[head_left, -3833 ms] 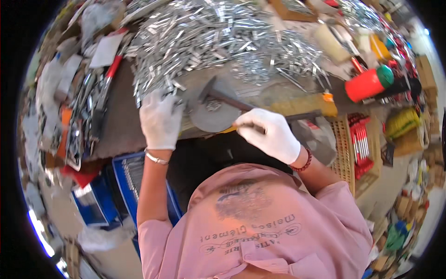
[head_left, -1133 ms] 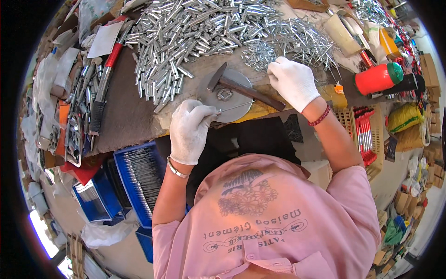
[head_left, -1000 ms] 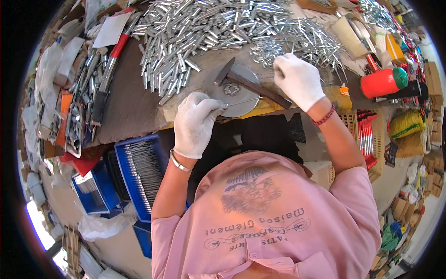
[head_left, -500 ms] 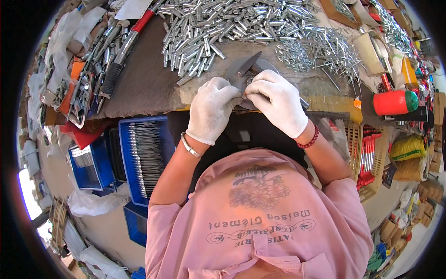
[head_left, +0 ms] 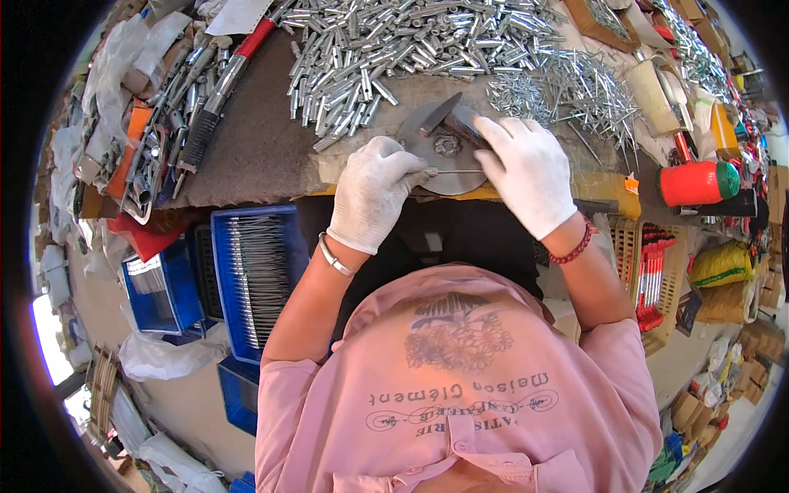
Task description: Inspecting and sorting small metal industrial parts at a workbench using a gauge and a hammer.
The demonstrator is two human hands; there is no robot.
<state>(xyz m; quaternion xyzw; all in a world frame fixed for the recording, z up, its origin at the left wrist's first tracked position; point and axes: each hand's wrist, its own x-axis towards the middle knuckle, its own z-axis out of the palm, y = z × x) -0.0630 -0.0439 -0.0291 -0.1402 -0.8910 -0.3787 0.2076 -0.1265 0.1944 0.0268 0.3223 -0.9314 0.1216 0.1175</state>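
Observation:
My left hand (head_left: 374,193), in a white knit glove, pinches a thin metal rod (head_left: 459,171) that points right across a round metal plate (head_left: 421,148) at the bench's front edge. My white-gloved right hand (head_left: 528,168) is closed around the handle of a hammer, its thumb close to the rod's right end. The dark pointed hammer head (head_left: 441,113) rests over the plate, and most of the handle is hidden under my fingers. A small round fitting (head_left: 447,145) shows on the plate just below the hammer head.
A heap of metal tubes (head_left: 370,66) covers the far bench, with small pins (head_left: 518,94) and thin rods (head_left: 596,90) at its right. Tools (head_left: 197,131) lie at left. A red-and-green roll (head_left: 699,181) sits at right. Below left stands a blue bin (head_left: 220,271) of rods.
My right hand has parted from my left, moving right onto the hammer handle. The thin rod and the plate's centre are now exposed. My left hand has stayed almost in place.

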